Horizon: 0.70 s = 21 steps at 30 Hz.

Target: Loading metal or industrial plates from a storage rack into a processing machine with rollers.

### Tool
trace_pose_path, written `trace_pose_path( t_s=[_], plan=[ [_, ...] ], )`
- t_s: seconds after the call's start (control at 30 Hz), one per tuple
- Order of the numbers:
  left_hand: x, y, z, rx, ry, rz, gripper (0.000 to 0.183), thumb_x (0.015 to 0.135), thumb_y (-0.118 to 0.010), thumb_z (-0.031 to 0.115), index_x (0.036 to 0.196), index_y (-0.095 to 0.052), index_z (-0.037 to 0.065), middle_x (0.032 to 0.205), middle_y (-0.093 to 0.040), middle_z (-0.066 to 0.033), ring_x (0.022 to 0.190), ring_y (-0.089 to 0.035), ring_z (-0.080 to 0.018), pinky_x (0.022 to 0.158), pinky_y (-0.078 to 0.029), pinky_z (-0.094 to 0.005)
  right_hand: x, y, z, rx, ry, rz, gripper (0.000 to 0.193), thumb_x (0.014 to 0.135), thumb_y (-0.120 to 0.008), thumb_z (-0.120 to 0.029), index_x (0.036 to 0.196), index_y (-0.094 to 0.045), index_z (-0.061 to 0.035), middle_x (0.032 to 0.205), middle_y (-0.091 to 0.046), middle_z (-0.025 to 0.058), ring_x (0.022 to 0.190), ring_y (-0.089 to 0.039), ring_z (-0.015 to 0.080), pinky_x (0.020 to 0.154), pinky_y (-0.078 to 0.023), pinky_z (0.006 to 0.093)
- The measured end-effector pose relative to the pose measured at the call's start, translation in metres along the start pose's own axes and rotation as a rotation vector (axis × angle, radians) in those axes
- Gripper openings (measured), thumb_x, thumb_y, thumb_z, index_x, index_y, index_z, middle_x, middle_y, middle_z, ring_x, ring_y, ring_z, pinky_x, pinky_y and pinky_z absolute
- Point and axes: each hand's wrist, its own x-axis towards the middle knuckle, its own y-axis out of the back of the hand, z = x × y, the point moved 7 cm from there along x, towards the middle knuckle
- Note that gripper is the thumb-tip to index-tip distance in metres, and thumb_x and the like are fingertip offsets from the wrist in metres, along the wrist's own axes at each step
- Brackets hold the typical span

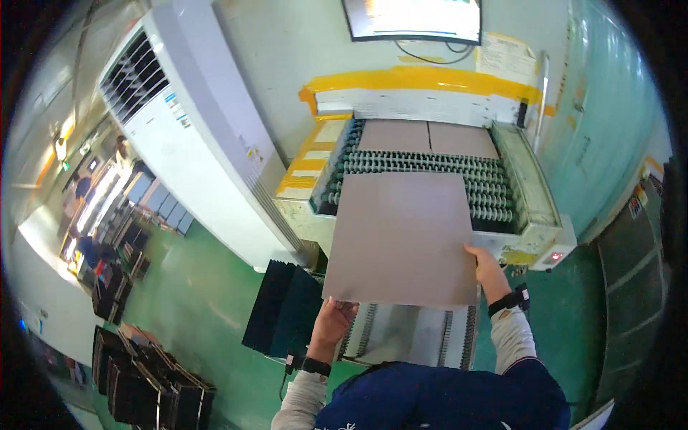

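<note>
The floor is green and smooth, with a tall white air conditioner standing left of a roller machine. Its rows of rollers carry two panels lying side by side at the far end. A screen hangs on the pale wall above, and a translucent curtain closes the right side. Dark crates stand at lower left; a black ribbed rack sits nearer.

The flat grey-brown panel is above the machine's near end, its broad face up, its far edge toward the rollers and its near edge toward the person. It looks nearly square, so I cannot tell a long axis. The left hand's grip holds its near left corner; the right hand's grip holds its right edge.
</note>
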Motion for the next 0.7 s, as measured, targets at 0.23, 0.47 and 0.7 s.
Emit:
trace_pose_path(
  t_s=[0.23,0.47,0.7],
  plan=[
    [0.011,0.007,0.001,0.022,0.009,0.114,0.030,0.094,-0.054,0.022,0.121,-0.049,0.012,0.113,-0.056,-0.0027,0.104,-0.056,-0.0219,0.086,-0.049,-0.0364,-0.127,-0.010,0.008,-0.100,0.028,-0.084,0.049,0.082,-0.064,-0.029,0.121,-0.054,-0.0021,0.112,-0.063,0.0085,0.100,-0.061,0.0208,0.082,-0.051,0.0368],
    [0.046,0.005,0.020,0.099,-0.023,0.114,0.026,0.095,-0.050,0.017,0.121,-0.050,0.012,0.114,-0.056,-0.0029,0.101,-0.056,-0.0180,0.084,-0.050,-0.0350,-0.143,0.020,0.033,0.010,0.069,-0.030,0.031,0.079,-0.064,-0.022,0.105,-0.062,-0.0051,0.104,-0.065,0.0054,0.094,-0.062,0.0193,0.075,-0.051,0.0334],
    [0.091,0.014,0.040,0.074,-0.065,0.122,0.014,0.093,-0.055,0.016,0.105,-0.059,0.011,0.096,-0.062,-0.0015,0.091,-0.059,-0.0160,0.085,-0.051,-0.0340,-0.126,0.054,-0.028,0.228,0.297,0.277,0.025,0.084,-0.061,-0.026,0.102,-0.062,-0.0096,0.091,-0.064,0.0022,0.079,-0.060,0.0151,0.062,-0.048,0.0298]
  ],
)
